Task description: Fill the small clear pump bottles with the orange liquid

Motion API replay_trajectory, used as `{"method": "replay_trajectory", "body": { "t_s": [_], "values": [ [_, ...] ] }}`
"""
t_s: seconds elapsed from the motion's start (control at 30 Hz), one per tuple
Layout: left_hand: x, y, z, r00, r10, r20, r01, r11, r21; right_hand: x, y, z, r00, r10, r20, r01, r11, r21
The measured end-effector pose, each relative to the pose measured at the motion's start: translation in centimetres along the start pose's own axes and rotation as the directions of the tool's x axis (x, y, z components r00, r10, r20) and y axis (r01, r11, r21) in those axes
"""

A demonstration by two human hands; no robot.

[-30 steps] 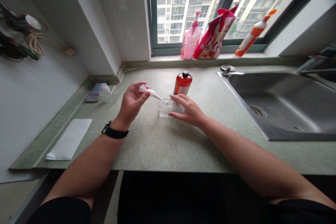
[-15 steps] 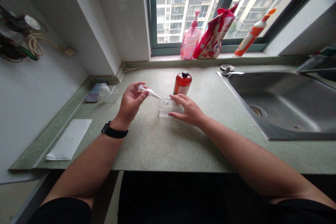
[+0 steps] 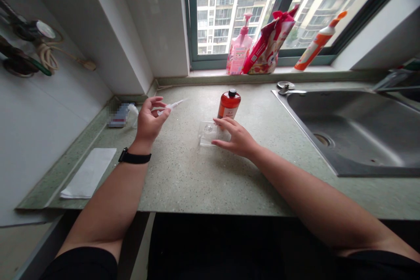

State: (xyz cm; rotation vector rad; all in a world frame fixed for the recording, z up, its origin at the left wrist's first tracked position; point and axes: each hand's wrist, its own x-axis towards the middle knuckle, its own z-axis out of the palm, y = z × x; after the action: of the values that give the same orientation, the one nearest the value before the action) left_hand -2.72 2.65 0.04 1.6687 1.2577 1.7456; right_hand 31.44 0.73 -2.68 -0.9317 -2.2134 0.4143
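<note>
Pinched between the thumb and fingers of my left hand (image 3: 151,118) is a white pump head (image 3: 171,106), its thin tube end pointing up and to the right. My right hand (image 3: 236,136) is closed around the right part of a clear square bottle (image 3: 207,134), whose round open neck faces up at me. The fingers cover much of that bottle. Just behind it stands an amber-red bottle (image 3: 229,104) with a black cap and a pale label, upright and partly hidden by my right fingers.
Folded white paper (image 3: 90,173) lies on the counter at left, with a blurred-out pack (image 3: 118,115) and a clear object behind it. A steel sink (image 3: 354,133) is at right. On the windowsill are a pink pump bottle (image 3: 239,54), a red bag (image 3: 271,46) and an orange-white bottle (image 3: 316,46).
My left hand has moved left, taking the pump head away from the clear bottle's neck, and the tube end has swung upward. My right hand stays on the clear bottle.
</note>
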Motion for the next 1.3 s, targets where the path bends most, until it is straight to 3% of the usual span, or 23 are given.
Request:
{"method": "replay_trajectory", "body": {
  "t_s": [0.2, 0.43, 0.57, 0.83, 1.3],
  "values": [
    [0.0, -2.7, -0.3, 0.999, -0.007, 0.037, -0.009, 0.908, 0.418, 0.1, 0.0, 0.0, 1.000, 0.020, 0.012, -0.020, 1.000, 0.001],
    [0.5, -4.6, -0.2, 0.992, -0.051, 0.115, -0.033, 0.775, 0.631, 0.1, -0.1, 0.0, 0.999, 0.040, 0.030, -0.039, 0.999, -0.008],
    [0.4, -5.2, -0.1, 0.989, -0.065, 0.131, -0.040, 0.745, 0.666, 0.0, 0.0, 0.1, 0.999, 0.036, 0.023, -0.036, 0.999, 0.000],
    [0.3, -6.0, 0.2, 0.993, -0.046, 0.112, -0.036, 0.766, 0.642, 0.1, 0.1, 0.4, 0.998, 0.051, 0.028, -0.051, 0.998, 0.020],
    [-0.1, -5.2, 0.6, 0.985, -0.077, 0.153, -0.040, 0.763, 0.645, 0.2, 0.7, 1.0, 0.995, 0.076, 0.059, -0.077, 0.997, 0.022]
  ]
}}
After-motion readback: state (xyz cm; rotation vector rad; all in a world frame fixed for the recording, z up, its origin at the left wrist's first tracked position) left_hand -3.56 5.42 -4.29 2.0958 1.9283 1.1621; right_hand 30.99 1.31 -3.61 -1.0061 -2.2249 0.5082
